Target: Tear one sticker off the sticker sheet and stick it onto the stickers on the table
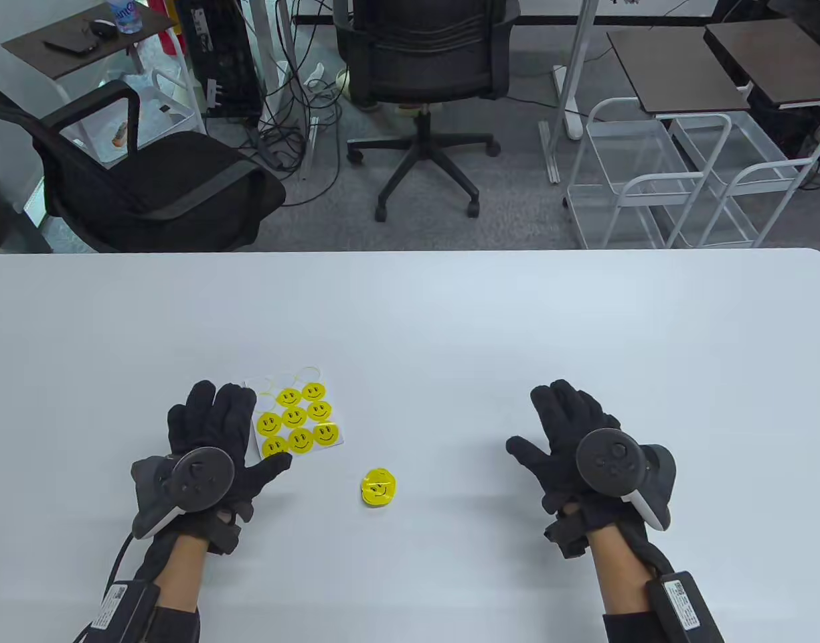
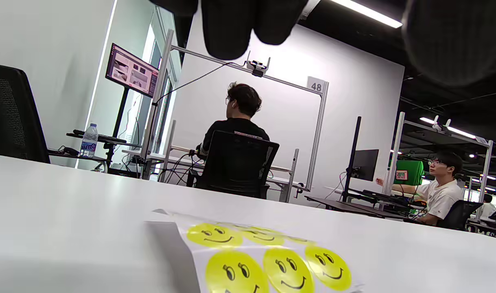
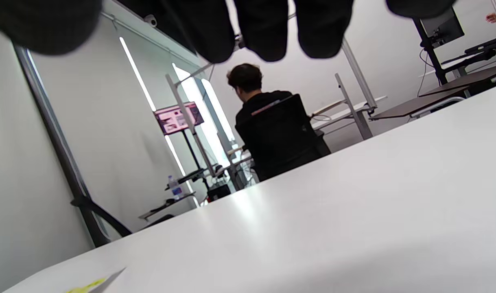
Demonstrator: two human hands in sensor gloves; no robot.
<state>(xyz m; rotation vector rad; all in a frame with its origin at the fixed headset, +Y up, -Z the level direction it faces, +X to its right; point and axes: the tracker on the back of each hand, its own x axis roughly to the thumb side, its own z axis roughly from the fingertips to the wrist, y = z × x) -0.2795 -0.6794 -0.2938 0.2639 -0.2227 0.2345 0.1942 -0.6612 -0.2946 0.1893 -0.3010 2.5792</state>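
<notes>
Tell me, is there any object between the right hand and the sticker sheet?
Only the small pile of stuck stickers lies on the table between the right hand and the sticker sheet; it is flat and low.

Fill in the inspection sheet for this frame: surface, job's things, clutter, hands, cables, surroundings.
Surface: white table, bare between the hands.
Job's things: sticker sheet with eight yellow smileys, top spots peeled; stuck stickers lying apart, nearer the person.
Clutter: nothing seen on the table.
Hands: left hand flat beside the sheet, thumb over its near corner; right hand spread, holding nothing.
Cables: glove lead at the left wrist; cable tangle on the floor.
Surroundings: office chairs, white carts.
</notes>
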